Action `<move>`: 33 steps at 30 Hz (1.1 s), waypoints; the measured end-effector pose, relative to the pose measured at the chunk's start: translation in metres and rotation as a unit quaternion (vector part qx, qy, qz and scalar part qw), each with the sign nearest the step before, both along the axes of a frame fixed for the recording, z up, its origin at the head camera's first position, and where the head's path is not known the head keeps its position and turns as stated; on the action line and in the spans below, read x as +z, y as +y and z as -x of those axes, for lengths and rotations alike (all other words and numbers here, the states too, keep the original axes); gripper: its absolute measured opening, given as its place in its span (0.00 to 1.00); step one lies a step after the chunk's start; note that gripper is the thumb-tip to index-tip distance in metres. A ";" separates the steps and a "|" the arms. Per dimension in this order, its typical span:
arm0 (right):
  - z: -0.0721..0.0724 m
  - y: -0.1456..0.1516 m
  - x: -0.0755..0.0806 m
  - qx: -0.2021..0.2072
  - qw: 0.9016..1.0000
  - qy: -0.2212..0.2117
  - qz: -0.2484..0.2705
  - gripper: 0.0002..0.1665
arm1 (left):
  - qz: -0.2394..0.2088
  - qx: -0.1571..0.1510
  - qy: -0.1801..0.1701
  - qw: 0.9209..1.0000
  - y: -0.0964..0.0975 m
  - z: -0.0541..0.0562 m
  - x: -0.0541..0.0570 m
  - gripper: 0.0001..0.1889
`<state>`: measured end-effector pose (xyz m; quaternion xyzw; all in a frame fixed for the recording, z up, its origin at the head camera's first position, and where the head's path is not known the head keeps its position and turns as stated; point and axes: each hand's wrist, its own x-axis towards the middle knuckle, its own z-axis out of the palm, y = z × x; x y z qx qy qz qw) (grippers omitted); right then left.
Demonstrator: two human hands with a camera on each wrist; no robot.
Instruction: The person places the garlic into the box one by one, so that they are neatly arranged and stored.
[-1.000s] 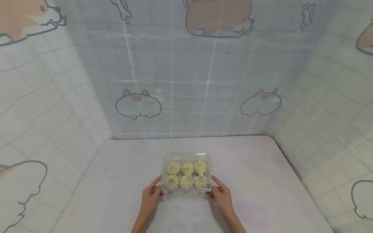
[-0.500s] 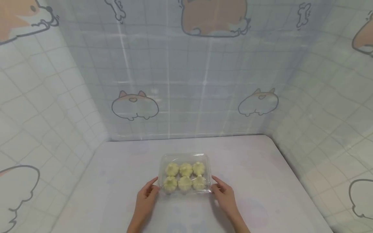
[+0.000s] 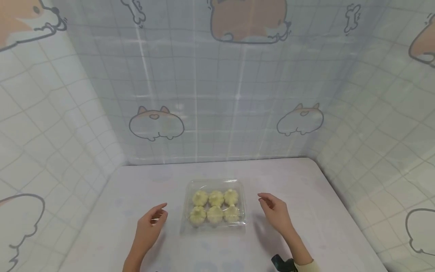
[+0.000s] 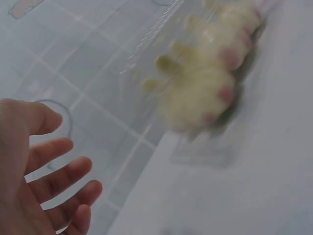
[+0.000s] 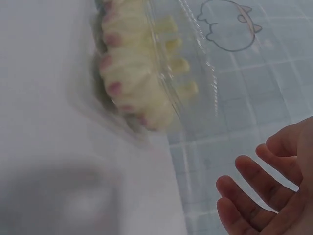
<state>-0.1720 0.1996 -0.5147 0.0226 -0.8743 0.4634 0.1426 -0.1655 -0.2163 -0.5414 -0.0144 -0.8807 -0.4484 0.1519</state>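
In the head view a clear plastic clamshell box (image 3: 215, 184) lies on the table. Through its lid show two rows of pale yellow, garlic-like bulbs (image 3: 215, 214); from the side, in the left wrist view, these bulbs (image 4: 198, 100) have short stems and pink spots at the base. To the box's left, my left hand (image 3: 149, 226) hovers apart from it, fingers loosely bent and holding nothing. On the other side my right hand (image 3: 276, 215) is raised off the table, also bare, its fingers relaxed and spread in the right wrist view.
A pale table (image 3: 306, 211) with rounded far corners carries the box. Curtain-like walls (image 3: 217, 94) with a grid and cartoon dogs rise behind it and at both sides. Near the right wrist is a dark strapped-on device (image 3: 283, 263).
Both hands have let go of the clamshell box's sides and drawn apart, the left one leftward, the right one rightward. The box stays on the table at nearly the same spot.
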 end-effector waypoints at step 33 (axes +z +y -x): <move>0.046 0.124 0.068 0.015 0.937 0.101 -0.335 0.37 | 0.386 0.031 0.046 0.921 -0.139 0.038 0.086 0.36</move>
